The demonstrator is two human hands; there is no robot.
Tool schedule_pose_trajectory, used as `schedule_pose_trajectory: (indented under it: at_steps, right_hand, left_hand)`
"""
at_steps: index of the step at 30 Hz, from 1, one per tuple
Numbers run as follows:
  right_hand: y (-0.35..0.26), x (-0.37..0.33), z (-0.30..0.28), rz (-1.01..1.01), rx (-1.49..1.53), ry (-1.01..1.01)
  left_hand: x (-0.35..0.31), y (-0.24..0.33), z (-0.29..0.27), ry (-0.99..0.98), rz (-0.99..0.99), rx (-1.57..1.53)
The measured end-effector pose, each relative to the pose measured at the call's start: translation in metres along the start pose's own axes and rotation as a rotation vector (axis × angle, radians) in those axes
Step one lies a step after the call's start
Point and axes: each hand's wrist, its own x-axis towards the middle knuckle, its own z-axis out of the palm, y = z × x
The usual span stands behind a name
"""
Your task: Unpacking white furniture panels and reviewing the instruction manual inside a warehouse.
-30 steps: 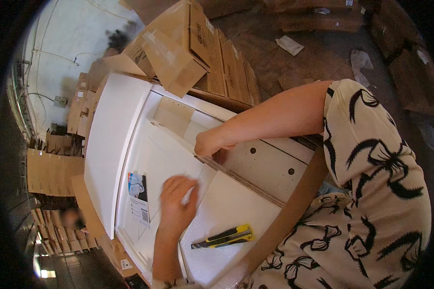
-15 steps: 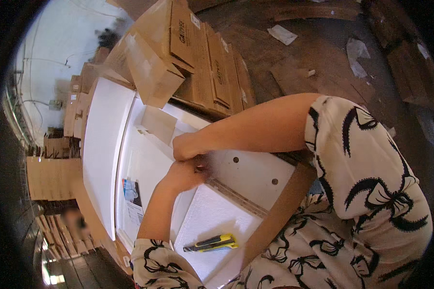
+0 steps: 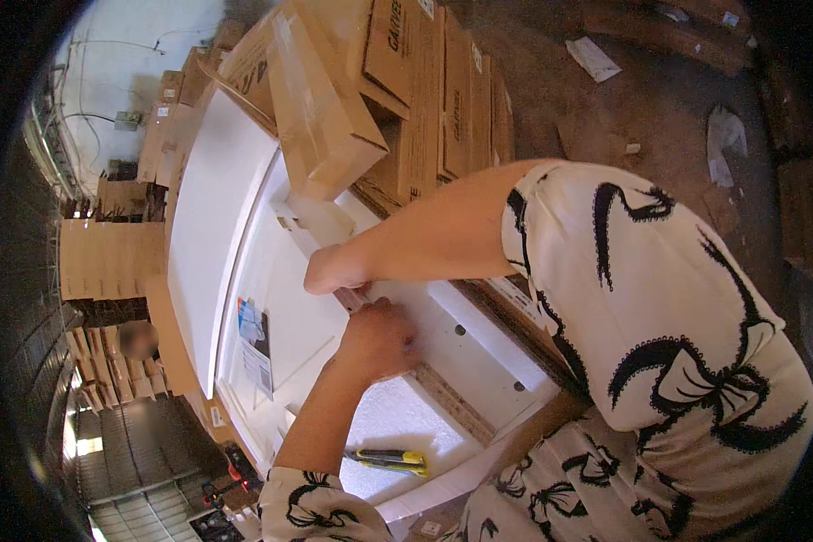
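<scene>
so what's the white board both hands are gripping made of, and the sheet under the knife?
White board: looks like laminated particleboard, smooth white faces, speckled brown raw edge. Sheet under the utility knife: probably foam, white with a grainy beaded surface.

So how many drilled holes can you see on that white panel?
2: one hole right of the left hand, another hole nearer the panel end. The hands may hide more.

Brown cardboard boxes (image 3: 406, 99) are stacked in front of me. A small blue-and-white paper label (image 3: 255, 348) lies on my left.
</scene>
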Motion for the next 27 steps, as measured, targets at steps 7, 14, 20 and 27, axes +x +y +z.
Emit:
schedule_pose_trajectory:
  at_steps: [7, 14, 20, 27]
  right_hand:
    - [-0.026, -0.013, 0.014, 0.457, 0.726, 0.204]
    - [0.005, -0.043, 0.011, 0.232, 1.079, 0.279]
    - [0.005, -0.038, 0.020, 0.071, 1.333, 0.148]
    - [-0.002, -0.039, 0.027, 0.012, 1.419, -0.012]
  left_hand:
    - [-0.002, -0.005, 0.018, 0.057, 0.003, 0.052]
    - [0.009, 0.019, -0.007, -0.096, -0.118, 0.108]
    - [0.004, 0.009, -0.012, -0.130, -0.275, 0.126]
    - [-0.006, 0.023, -0.004, -0.032, -0.457, 0.089]
